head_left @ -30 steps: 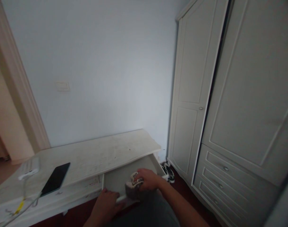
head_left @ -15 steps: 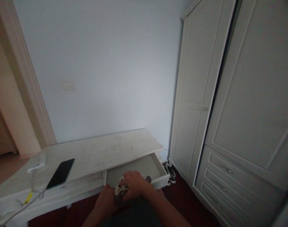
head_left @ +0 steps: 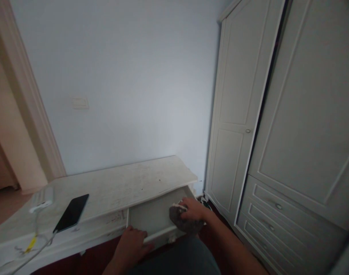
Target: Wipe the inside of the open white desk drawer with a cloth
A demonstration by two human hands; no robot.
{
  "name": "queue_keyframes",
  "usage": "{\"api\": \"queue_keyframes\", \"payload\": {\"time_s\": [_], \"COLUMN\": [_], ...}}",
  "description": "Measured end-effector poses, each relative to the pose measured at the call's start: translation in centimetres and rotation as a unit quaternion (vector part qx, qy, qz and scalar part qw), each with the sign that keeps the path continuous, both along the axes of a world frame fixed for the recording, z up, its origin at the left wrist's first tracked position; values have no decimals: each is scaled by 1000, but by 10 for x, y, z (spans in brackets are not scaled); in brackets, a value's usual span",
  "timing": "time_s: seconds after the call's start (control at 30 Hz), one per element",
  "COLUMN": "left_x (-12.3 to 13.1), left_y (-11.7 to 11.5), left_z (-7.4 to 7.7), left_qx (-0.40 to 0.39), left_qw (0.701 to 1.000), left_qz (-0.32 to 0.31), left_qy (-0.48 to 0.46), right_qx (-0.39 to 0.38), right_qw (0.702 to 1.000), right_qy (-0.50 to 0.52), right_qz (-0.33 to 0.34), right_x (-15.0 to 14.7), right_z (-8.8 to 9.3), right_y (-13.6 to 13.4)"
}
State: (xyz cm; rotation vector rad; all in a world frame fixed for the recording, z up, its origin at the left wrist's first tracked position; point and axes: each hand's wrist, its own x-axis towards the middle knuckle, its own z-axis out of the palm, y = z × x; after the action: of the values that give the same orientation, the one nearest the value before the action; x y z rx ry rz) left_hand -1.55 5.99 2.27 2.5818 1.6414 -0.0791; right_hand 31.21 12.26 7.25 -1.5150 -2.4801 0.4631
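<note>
A white drawer (head_left: pixel 151 214) is pulled out of the right end of the white desk (head_left: pixel 125 187). My left hand (head_left: pixel 134 240) is at the drawer's front left corner, with its fingers hooked over the top edge. In my right hand (head_left: pixel 191 209) a bunched grey cloth (head_left: pixel 181 219) with a pale patch is gripped. It lies over the drawer's front edge near the right corner and hangs down outside. The right-hand fingers press on top of the cloth, and their tips are partly hidden.
On the desk's left part lie a phone (head_left: pixel 72 212) with a cable plugged in and a white power strip (head_left: pixel 43 200). A tall white wardrobe (head_left: pixel 234 114) stands at the right. Shoes (head_left: pixel 204 200) sit on the floor between desk and wardrobe.
My right hand has moved right with the cloth, from beside my left hand to the drawer's right front. My left hand now rests on the drawer's front left corner.
</note>
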Motion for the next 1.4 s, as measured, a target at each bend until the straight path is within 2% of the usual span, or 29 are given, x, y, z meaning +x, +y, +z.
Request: {"api": "queue_keyframes", "payload": {"time_s": [0.07,0.13,0.2,0.33,0.43,0.5,0.7,0.8,0.87,0.97,1.07,1.13,1.23,1.4], "left_x": [0,1,2,1,-2,-4,-2,2,4,6,5,4,5,7], "left_y": [1,1,2,4,5,5,2,-2,-4,-5,-3,-2,-1,-3], "left_z": [-1,0,1,0,1,2,12,16,17,14,11,10,12,22], "left_qx": [2,3,6,-6,-9,-18,-14,-16,-13,-1,0,3,-2,-21], "left_qw": [1000,1000,1000,1000,998,997,997,996,997,998,999,999,999,999], "left_qz": [1,-1,-1,-16,-48,-60,-50,-60,-31,13,0,-7,-4,-14], "left_qy": [-5,-2,3,19,29,38,59,69,69,58,52,48,53,44], "right_qx": [11,26,43,71,71,70,120,105,81,38,18,24,38,104], "right_qw": [1000,999,998,991,991,992,980,981,984,992,998,999,998,993], "right_qy": [-24,-38,-38,-28,-34,-19,31,15,1,-15,-27,-34,-40,-8], "right_qz": [-10,-8,16,106,105,103,158,161,158,123,55,16,3,63], "right_x": [5,-7,-38,-121,-155,-154,-123,-115,-101,-61,-17,-5,-32,-127], "right_z": [1,0,-3,-6,-3,-2,-8,-9,-7,-3,1,2,1,-9], "right_y": [-1,-6,-13,-24,-26,-27,-39,-36,-27,-10,0,-2,-12,-34]}}
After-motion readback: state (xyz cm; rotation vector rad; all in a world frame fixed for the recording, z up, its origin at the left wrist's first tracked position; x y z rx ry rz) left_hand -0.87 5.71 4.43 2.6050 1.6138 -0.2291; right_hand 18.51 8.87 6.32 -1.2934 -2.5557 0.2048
